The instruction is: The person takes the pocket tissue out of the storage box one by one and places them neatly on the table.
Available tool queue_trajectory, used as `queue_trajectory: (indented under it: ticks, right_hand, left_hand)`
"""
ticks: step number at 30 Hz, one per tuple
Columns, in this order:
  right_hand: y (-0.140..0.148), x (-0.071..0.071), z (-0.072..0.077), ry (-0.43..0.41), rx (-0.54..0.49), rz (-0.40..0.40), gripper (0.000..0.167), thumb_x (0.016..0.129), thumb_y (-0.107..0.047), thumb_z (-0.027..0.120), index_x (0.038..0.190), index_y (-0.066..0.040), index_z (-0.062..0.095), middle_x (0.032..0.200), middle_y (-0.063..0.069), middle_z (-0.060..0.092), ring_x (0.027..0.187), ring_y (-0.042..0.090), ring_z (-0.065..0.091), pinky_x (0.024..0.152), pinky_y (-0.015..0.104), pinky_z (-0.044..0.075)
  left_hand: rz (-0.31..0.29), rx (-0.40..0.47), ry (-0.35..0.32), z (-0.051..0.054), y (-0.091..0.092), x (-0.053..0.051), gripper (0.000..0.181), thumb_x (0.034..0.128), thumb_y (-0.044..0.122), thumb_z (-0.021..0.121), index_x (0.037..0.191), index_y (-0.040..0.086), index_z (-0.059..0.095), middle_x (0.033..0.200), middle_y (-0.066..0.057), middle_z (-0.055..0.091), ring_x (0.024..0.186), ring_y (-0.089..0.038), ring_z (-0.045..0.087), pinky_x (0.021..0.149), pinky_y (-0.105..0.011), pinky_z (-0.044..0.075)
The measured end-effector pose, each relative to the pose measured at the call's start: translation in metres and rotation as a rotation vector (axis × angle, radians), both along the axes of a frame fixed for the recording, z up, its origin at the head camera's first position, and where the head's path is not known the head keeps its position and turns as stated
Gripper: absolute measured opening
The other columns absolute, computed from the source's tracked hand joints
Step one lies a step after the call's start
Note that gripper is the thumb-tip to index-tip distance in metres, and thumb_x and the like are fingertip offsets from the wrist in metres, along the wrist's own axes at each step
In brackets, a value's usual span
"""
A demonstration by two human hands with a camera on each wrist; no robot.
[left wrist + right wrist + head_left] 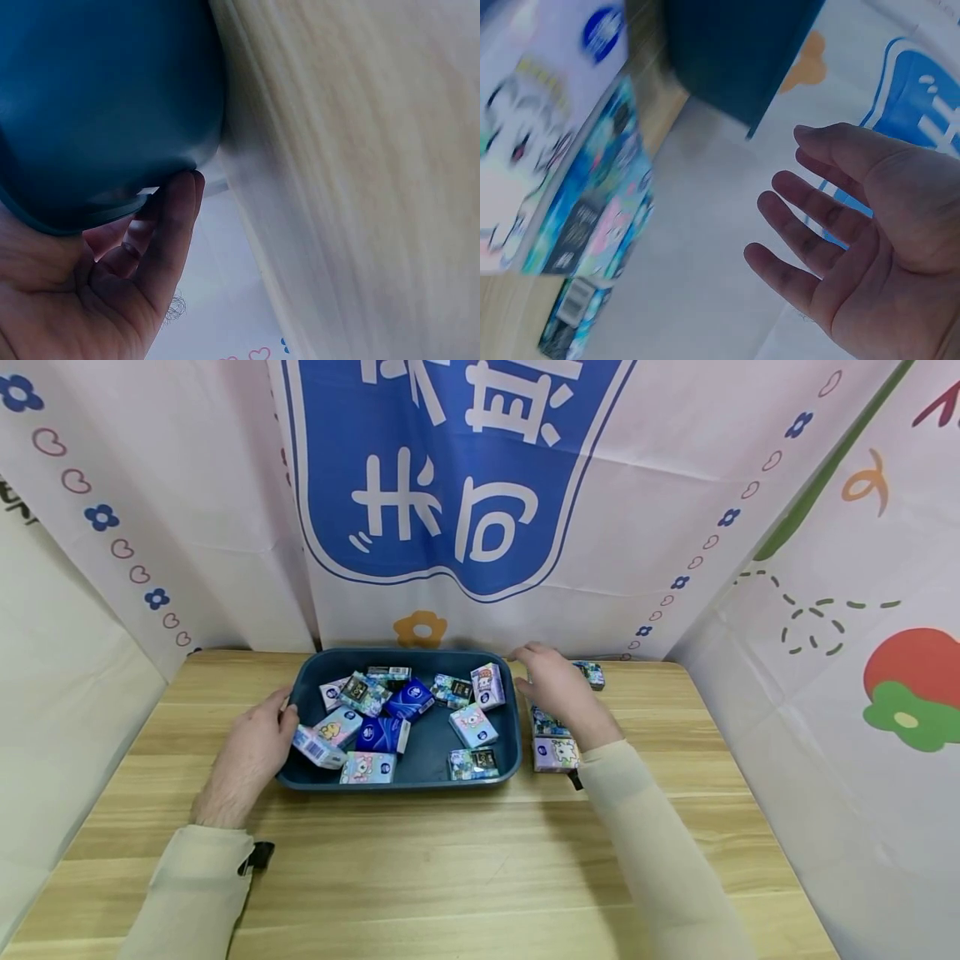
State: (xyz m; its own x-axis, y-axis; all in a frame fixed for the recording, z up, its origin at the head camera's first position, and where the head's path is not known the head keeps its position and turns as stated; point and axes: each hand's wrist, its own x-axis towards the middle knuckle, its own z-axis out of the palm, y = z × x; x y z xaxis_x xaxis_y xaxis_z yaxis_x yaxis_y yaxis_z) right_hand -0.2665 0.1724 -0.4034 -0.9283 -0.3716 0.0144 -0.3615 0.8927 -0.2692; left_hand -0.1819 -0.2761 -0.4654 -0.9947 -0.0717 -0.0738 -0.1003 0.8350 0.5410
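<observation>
A dark teal tray [431, 752] holding several small tissue packs, blue, floral and pastel, stands at the back of the wooden table. My left hand [251, 752] grips its left rim; in the left wrist view that hand [127, 277] has its fingers against the outside of the tray wall [112, 112]. My right hand [558, 689] is just beyond the right rim, and the right wrist view shows this hand [862, 232] with spread, slightly bent fingers, apart from the tray [727, 60]. A lilac pack [536, 135] and floral packs [600, 202] lie near it.
Right of the tray, a lilac pack [553, 756], a floral pack [546, 724] and another pack [591, 674] lie on the table [420, 877], partly behind my right arm. A printed white curtain [225, 527] hangs behind the table, with white sheets on both sides.
</observation>
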Motion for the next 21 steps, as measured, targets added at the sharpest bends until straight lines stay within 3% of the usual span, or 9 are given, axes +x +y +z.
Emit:
queue_trajectory:
  ticks: [11, 21]
  right_hand:
    - [-0.040, 0.025, 0.002, 0.085, 0.053, 0.148, 0.041, 0.111, -0.015, 0.082, 0.151, -0.006, 0.075, 0.149, 0.013, 0.078, 0.135, 0.033, 0.078, 0.118, 0.048, 0.067]
    - [-0.078, 0.048, -0.005, 0.089, 0.103, 0.246, 0.048, 0.113, -0.024, 0.083, 0.159, -0.014, 0.072, 0.160, 0.010, 0.074, 0.142, 0.030, 0.076, 0.110, 0.045, 0.072]
  left_hand:
    - [-0.003, -0.004, 0.010, -0.002, -0.001, 0.000, 0.062, 0.1274, 0.027, 0.039, 0.179, -0.008, 0.036, 0.169, -0.049, 0.049, 0.155, -0.069, 0.054, 0.124, -0.084, 0.049]
    - [0.004, -0.004, -0.001, -0.002, -0.001, -0.001, 0.063, 0.1278, 0.028, 0.038, 0.180, -0.006, 0.034, 0.169, -0.049, 0.049, 0.156, -0.069, 0.053, 0.123, -0.085, 0.049]
